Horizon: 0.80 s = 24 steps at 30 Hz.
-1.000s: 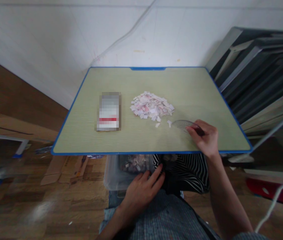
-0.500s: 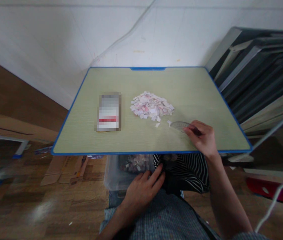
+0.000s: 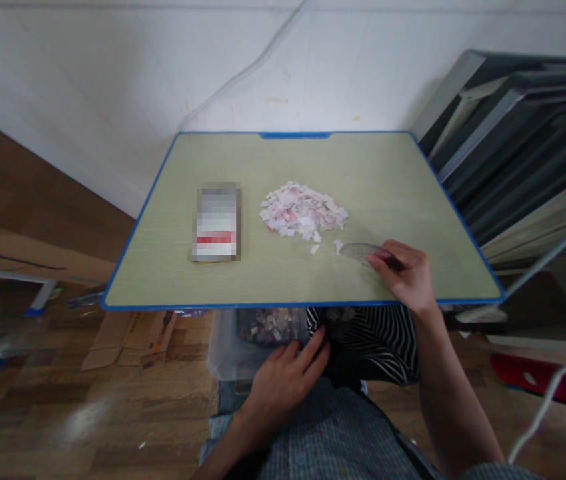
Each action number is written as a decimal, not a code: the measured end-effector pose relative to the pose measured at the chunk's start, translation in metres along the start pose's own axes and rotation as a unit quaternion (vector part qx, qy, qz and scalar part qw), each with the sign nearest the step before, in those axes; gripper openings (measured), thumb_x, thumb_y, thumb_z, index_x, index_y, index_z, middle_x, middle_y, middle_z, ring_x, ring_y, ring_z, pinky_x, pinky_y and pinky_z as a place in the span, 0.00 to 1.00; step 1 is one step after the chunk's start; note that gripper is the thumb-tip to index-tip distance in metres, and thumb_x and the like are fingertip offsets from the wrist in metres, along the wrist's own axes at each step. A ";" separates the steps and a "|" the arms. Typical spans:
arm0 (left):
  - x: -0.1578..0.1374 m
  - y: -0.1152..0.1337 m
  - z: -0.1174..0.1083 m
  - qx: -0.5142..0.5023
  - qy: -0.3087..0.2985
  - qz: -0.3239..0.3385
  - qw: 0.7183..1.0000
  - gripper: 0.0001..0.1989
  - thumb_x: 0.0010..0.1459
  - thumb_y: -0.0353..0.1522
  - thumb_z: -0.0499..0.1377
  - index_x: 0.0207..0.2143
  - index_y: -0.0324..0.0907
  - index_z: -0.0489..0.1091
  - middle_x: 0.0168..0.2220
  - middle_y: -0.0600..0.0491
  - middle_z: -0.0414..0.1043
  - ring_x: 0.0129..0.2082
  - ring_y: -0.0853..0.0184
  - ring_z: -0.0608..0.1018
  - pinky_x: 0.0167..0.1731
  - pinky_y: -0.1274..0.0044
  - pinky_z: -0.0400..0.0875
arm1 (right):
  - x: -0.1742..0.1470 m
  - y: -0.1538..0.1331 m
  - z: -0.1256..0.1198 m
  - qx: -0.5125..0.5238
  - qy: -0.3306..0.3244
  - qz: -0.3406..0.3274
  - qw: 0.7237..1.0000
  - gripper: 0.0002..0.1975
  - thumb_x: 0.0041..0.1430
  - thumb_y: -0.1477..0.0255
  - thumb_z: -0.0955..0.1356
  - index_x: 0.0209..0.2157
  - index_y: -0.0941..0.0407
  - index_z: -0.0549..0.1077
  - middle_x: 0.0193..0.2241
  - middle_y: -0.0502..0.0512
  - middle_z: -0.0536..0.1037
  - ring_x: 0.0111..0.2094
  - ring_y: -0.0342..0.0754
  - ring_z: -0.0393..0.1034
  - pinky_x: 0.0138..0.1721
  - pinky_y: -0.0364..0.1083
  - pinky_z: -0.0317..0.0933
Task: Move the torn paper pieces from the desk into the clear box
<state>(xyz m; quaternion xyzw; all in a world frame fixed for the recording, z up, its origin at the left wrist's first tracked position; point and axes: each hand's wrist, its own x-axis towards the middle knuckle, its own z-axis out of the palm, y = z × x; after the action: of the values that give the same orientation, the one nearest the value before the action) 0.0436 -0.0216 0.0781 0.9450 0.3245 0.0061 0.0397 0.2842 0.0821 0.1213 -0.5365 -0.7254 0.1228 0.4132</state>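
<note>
My right hand [image 3: 405, 270] is above the right front of the table, thumb and fingers pinching a thin grey curved tool [image 3: 359, 251]. The tool looks partly see-through, and its exact kind is not clear. Its left tip is at a small white paper scrap [image 3: 338, 247], seemingly touching it. Beyond lies a heap of white and pinkish paper scraps [image 3: 303, 210], with another loose scrap [image 3: 315, 249] at its front. Below the table edge, my left hand [image 3: 285, 380] rests on my lap, fingers stretched out and holding nothing.
The blue-edged table [image 3: 377, 173] stands against a white wall. A box-like object with a blurred-out face [image 3: 216, 223] lies at its left. Under the front edge is a clear plastic bin [image 3: 223, 353] with scraps. Dark panels [image 3: 523, 127] lean at right; a white cable [image 3: 557, 387] hangs there.
The view has shifted very slightly. Both hands, the curved tool and the paper scraps stay in place.
</note>
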 end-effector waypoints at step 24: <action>0.000 0.000 0.001 0.004 -0.002 -0.001 1.000 0.21 0.57 0.26 0.48 0.54 0.42 0.56 0.60 0.49 0.44 0.38 0.66 0.68 0.33 0.76 0.68 | 0.001 -0.001 -0.001 0.024 -0.044 -0.015 0.999 0.11 0.51 0.75 0.65 0.18 0.57 0.62 0.17 0.48 0.60 0.19 0.40 0.54 0.20 0.42 0.49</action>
<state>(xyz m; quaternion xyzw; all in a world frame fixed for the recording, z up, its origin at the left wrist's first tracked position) 0.0438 -0.0218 0.0774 0.9450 0.3251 0.0033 0.0363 0.2842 0.0822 0.1223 -0.5093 -0.7478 0.1579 0.3956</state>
